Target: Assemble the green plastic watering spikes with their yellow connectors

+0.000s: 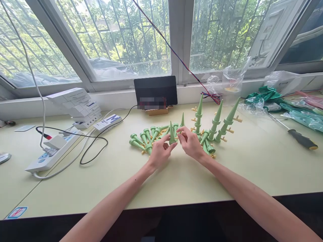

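Between thumb and fingers, my left hand (162, 149) holds a green plastic watering spike (172, 133) with its point up. My right hand (189, 142) is closed in a pinch at the spike's right side, on what looks like its small tan valve, mostly covered by the fingertips. Around my left hand lies a fan of loose green spikes (136, 137) with tan valves. To the right of my right hand, several spikes are stacked into tall leaning columns (215, 121), tan valves sticking out sideways. More spikes (208, 144) lie at their base, partly behind my right wrist.
A dark tablet (155, 90) stands on a cardboard holder by the window. Stacked white boxes (78, 106), a power strip (54, 151) and looping cables are on the left. A screwdriver (301, 138) and plastic bags (267, 97) lie at the right. The table's front edge runs below my forearms.
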A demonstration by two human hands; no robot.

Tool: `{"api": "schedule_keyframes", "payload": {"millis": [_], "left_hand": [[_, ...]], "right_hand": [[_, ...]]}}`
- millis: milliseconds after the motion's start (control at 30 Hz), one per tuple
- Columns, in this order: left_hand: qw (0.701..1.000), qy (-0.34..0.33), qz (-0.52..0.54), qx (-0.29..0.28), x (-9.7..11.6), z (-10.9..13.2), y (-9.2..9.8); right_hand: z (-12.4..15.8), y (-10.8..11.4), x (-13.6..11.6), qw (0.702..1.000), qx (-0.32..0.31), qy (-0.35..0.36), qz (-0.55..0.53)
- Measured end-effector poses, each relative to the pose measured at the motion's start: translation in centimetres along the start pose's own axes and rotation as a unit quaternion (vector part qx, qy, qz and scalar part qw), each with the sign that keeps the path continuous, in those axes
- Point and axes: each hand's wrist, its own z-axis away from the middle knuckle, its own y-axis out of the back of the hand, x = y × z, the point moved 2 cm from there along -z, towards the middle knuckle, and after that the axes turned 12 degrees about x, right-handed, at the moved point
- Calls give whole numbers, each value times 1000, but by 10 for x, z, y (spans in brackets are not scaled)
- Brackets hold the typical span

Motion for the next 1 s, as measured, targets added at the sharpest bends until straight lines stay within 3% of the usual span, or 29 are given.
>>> {"api": "schedule_keyframes", "payload": {"millis": [1000], "left_hand": [[1000,-9,0,3,-2,0,-2]], "right_hand": [[0,1,1,1000,-15,-18,1]]}}
